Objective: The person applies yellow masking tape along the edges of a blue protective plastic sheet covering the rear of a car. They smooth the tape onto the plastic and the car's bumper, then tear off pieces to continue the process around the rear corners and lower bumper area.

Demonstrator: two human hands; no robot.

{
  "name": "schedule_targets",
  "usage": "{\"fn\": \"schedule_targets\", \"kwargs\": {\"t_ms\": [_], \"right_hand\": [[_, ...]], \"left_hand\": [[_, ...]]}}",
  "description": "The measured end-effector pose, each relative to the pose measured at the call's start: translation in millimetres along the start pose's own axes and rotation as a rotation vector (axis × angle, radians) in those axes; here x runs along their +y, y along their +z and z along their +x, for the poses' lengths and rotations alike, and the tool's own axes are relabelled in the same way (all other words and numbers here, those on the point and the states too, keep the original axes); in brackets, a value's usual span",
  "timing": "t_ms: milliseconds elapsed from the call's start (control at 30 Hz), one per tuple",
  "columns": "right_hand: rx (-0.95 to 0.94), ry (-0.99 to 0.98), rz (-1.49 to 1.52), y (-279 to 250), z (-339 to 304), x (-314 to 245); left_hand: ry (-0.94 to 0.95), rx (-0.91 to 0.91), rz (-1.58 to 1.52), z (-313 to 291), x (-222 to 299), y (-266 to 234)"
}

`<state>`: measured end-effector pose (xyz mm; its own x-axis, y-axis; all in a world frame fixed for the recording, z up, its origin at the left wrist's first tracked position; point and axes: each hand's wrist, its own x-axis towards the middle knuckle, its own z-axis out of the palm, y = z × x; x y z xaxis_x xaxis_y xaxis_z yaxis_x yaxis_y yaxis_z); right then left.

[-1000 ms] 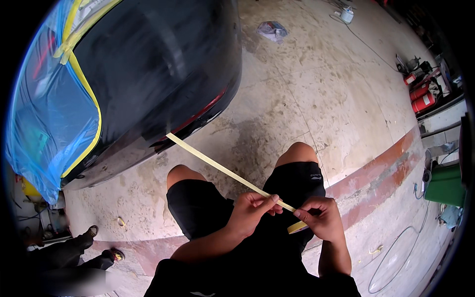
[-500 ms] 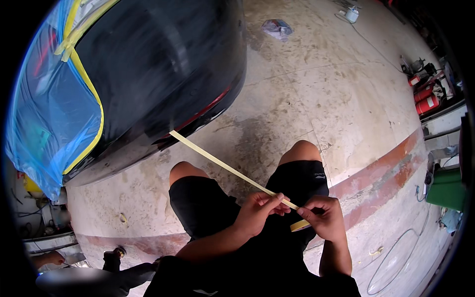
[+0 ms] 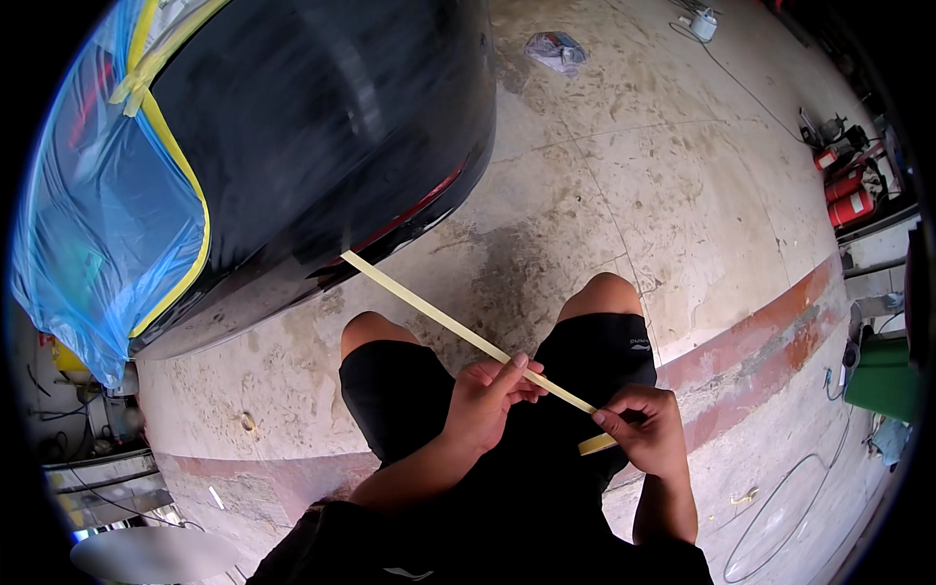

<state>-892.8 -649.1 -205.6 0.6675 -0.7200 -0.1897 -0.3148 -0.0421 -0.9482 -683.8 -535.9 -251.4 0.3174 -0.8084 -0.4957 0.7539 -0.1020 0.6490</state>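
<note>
Yellow tape (image 3: 429, 308) stretches across both hands (image 3: 480, 400) (image 3: 647, 431), each half-curled and pinching it.

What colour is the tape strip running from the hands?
The strip is pale yellow, clearest in the head view.

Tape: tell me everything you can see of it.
The tape is a narrow, pale yellow, papery-looking strip, stretched straight. Its far end seems to meet the black car. It slants down rightward, held by the left hand partway along and by the right hand near the roll, which is partly hidden.
</note>
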Motion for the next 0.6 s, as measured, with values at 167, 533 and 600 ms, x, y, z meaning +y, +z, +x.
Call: {"fn": "schedule_targets", "kwargs": {"t_ms": [167, 533, 600], "right_hand": [[0.007, -0.001, -0.033, 0.2, -0.8, 0.1], [0.021, -0.037, -0.061, 4.8, -3.9, -0.4], [0.021, -0.038, -0.055, 6.1, -4.0, -0.3]], "left_hand": [[0.004, 0.000, 0.050, -2.6, 1.5, -3.0], [0.013, 0.021, 0.122, -5.7, 3.8, -5.2], [0.029, 0.026, 0.127, -5.7, 3.4, -6.1]]}}
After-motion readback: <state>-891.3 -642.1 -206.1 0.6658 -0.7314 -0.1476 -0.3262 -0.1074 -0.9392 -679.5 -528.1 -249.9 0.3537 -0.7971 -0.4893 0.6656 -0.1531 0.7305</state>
